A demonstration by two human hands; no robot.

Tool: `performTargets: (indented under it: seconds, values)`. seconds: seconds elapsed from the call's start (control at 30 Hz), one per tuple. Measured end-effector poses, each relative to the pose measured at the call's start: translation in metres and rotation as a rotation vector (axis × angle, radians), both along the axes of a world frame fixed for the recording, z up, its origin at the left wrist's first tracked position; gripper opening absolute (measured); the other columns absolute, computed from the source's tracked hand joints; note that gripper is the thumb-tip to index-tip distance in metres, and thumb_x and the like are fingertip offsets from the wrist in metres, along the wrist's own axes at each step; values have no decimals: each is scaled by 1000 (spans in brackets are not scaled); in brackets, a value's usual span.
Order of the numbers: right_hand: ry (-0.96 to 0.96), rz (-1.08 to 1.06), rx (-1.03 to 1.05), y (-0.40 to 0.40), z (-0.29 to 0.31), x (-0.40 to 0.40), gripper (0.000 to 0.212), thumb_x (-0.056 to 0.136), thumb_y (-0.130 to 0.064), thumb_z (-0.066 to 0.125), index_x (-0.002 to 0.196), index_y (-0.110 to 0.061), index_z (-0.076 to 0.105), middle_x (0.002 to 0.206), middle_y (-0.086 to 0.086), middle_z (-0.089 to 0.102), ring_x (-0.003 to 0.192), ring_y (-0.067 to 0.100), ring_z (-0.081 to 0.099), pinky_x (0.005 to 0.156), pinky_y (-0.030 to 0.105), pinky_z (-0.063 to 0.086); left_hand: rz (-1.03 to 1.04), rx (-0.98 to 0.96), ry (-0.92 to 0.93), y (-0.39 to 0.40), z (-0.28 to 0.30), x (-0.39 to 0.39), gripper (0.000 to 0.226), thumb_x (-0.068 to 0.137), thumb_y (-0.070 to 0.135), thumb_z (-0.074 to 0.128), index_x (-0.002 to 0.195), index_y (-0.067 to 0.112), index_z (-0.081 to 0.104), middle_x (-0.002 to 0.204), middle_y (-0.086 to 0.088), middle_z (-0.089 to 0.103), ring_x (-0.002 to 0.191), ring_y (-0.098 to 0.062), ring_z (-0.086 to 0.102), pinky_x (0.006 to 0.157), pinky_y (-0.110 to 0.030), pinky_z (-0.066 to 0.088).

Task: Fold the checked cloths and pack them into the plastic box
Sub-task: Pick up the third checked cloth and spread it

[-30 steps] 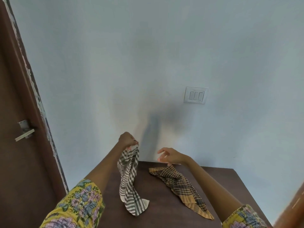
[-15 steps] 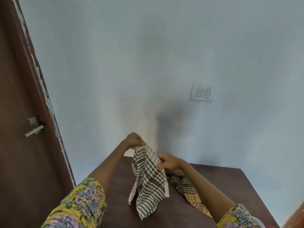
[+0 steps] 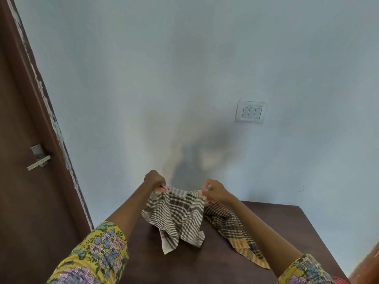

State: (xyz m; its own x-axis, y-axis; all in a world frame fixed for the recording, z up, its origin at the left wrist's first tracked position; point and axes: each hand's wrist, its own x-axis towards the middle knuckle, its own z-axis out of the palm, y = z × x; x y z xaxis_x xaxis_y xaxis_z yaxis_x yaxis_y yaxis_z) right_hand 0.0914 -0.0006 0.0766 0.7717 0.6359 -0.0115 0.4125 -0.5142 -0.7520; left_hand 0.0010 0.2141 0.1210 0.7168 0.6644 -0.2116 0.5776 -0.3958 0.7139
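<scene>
Surface: a dark brown wooden table, its far edge against the pale blue wall; only part of the top shows, and the near edge is cut off by the picture.
Lying on it: a brown-and-tan checked cloth, crumpled at its far end and stretching toward the near right, one pointed corner flat on the wood.
Possibly touching it: the lower corner of a grey-and-white checked cloth, which hangs over the table's left half; whether the tip rests on the wood or hangs just above it cannot be told.
</scene>
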Motion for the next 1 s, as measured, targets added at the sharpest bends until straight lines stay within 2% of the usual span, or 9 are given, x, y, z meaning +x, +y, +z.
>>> performTargets:
  seconds: [0.13,0.2,0.27,0.33,0.43,0.6,0.77,0.9,1.0]
  values:
    - [-120,-3,89,22,10,-5,5,79,-10,69,75,-8,66,70,3,66,55,-4,54,57,7,42,-110,-170,-2,-23,-2,15,27,87,5,58,62,10,48,70,-5,59,64,-14,67,59,-20,54]
    - [-120,12,138,27,13,-8,5,81,-2,64,81,-6,67,80,10,68,56,-2,59,65,17,51,-164,-292,5,-37,-1,18,23,89,1,54,68,9,52,60,-3,66,46,-9,65,53,-20,57]
    - [-151,30,156,32,16,-11,11,81,3,58,83,-2,68,84,16,70,63,14,65,71,31,55,-214,-301,79,-48,3,20,24,91,5,53,67,8,52,50,0,66,44,-8,63,47,-18,51]
    - [-227,68,109,35,18,-13,14,79,1,58,86,-1,70,86,17,71,70,22,62,72,30,52,-203,-267,114,-56,9,21,27,89,9,56,62,8,50,45,0,62,38,-6,57,40,-13,43]
    - [-247,147,-5,34,18,-17,19,76,-9,63,93,-9,71,86,13,70,70,14,56,69,29,48,-158,-218,62,-53,8,29,26,86,5,59,62,5,49,58,-8,61,58,-15,61,51,-20,44]
    - [-257,182,36,33,18,-22,21,71,-15,77,87,-2,72,65,0,58,55,3,43,58,18,35,-151,-341,122,-54,4,25,27,92,5,52,65,-1,53,32,-3,56,24,-4,52,33,-10,41]
    - [-206,275,34,30,27,-21,14,77,-7,73,85,4,72,79,24,70,59,16,55,62,23,44,-208,-443,245,-48,-4,20,44,101,27,37,119,-10,54,45,-8,62,27,-5,54,41,-11,43]
    - [-217,298,-18,29,37,-15,9,78,-1,68,85,3,72,83,20,72,61,10,57,68,22,49,-173,-480,278,-44,-16,18,40,103,25,36,80,-4,53,80,-13,63,27,-7,55,47,-15,48]
    - [-243,286,-88,30,37,-16,17,74,-9,75,89,-2,73,88,15,72,68,8,54,64,10,40,-140,-587,245,-43,-20,17,39,102,20,38,73,-4,51,65,-11,70,30,-9,58,47,-14,50]
